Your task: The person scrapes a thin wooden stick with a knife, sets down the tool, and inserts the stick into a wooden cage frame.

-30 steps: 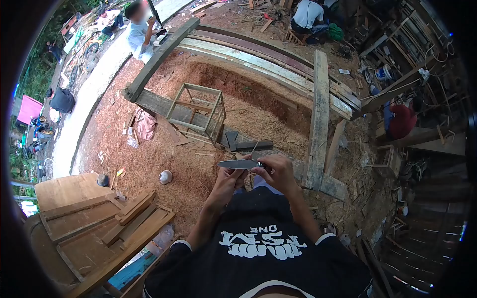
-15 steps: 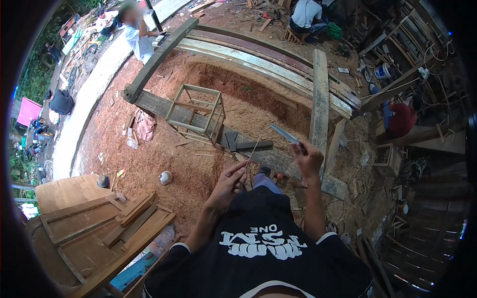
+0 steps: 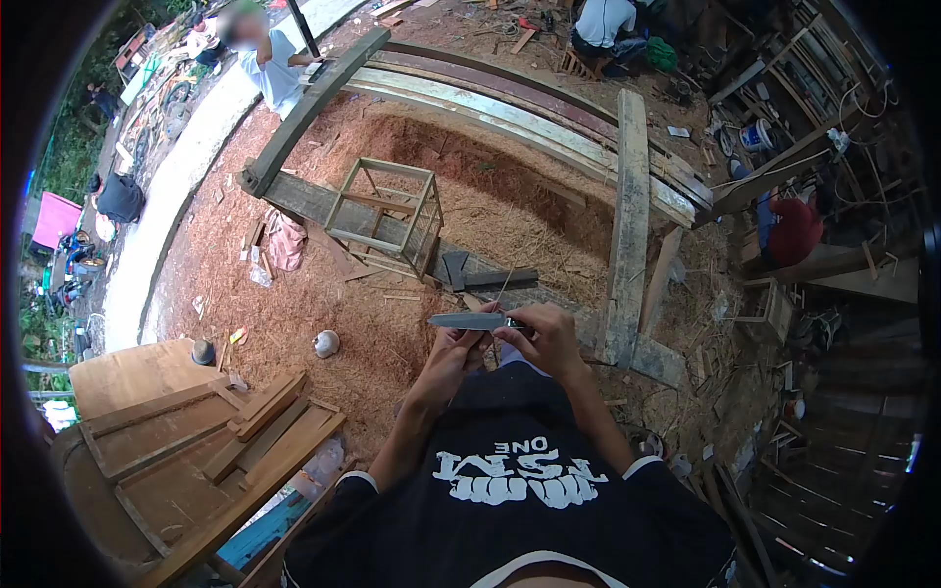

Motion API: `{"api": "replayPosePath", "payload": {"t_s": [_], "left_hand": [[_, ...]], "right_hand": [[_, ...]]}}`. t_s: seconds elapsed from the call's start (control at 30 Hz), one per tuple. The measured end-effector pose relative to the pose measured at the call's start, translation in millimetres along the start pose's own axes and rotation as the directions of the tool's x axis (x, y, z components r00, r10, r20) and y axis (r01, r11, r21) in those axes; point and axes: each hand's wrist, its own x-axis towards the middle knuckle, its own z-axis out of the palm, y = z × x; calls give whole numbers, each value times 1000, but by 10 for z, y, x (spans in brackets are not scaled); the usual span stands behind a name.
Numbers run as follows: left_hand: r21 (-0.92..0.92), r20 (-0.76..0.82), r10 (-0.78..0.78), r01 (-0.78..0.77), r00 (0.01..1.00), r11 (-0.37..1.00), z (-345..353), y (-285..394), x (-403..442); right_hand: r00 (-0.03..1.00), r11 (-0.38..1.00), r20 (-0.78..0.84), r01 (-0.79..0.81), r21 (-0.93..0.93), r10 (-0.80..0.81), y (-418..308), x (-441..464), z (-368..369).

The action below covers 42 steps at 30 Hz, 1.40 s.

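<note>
In front of my chest, my right hand (image 3: 542, 338) is closed around the handle of a knife (image 3: 466, 320). The blade points left and lies across the front of my left hand (image 3: 453, 363). A thin wooden stick (image 3: 503, 290) rises between the two hands, its lower part pinched in my left fingers and partly hidden by the blade. Whether the edge touches the stick I cannot tell. Just beyond my hands, an axe (image 3: 457, 269) with a dark handle lies on a wooden plank (image 3: 323, 209).
A small wooden frame (image 3: 394, 211) stands on the plank. Long beams (image 3: 490, 113) span the far side, with an upright-looking timber (image 3: 627, 225) at right. Wooden panels (image 3: 157, 431) lie at lower left. Sawdust covers the ground. Other people sit farther off, one in a red shirt (image 3: 792, 233).
My right hand has come down and left, bringing the knife from well right of the stick to my left hand. My left hand still holds the stick.
</note>
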Motion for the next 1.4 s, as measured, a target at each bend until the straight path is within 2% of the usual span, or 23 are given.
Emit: {"api": "replayPosePath", "payload": {"t_s": [0.17, 0.47, 0.57, 0.63, 0.7, 0.8, 0.87, 0.93, 1.0, 1.1, 1.2, 1.3, 1.4], "left_hand": [[53, -12, 21, -20, 1000, 998, 5, 13, -76], [78, -13, 114, -112, 993, 991, -60, 9, 35], [114, -54, 82, -76, 995, 991, -150, -12, 110], [187, -20, 102, -96, 995, 978, -150, 41, -10], [199, -19, 91, -85, 996, 976, -197, 43, -118], [110, -29, 61, -58, 998, 992, -203, 20, -125], [39, -14, 85, -85, 996, 996, -184, 26, -67], [25, -32, 60, -60, 998, 998, -90, 61, -20], [26, -33, 49, -49, 998, 998, -45, 92, 34], [24, -4, 45, -45, 999, 999, -48, 96, 75], [1, 39, 59, -59, 997, 998, -66, 85, 92], [12, 76, 83, -84, 994, 996, -134, 43, 50], [48, 60, 100, -103, 993, 994, -199, -7, -6]], "right_hand": [[998, 994, 49, 41, -97, -36, 45, 29, -73], [983, 979, -97, 138, -147, -153, 196, 121, -37], [986, 977, -150, 44, -209, -77, 227, 155, -102], [960, 921, -262, -190, -339, 101, 497, 171, -347], [865, 838, -410, -436, -328, 290, 754, 177, -638], [880, 821, -408, -409, -398, 241, 718, 192, -942], [902, 864, -373, -355, -356, 216, 588, 153, -838], [926, 903, -329, -293, -314, 186, 426, 97, -603], [943, 933, -210, -299, -200, 257, 207, 60, -405], [970, 970, -146, -214, -116, 196, -90, 58, -205], [988, 996, -135, -78, -50, 71, -156, 29, -42], [993, 999, -115, -18, -36, 14, -157, 54, -70], [981, 984, -118, 138, -116, -152, -108, 102, -121]]}}
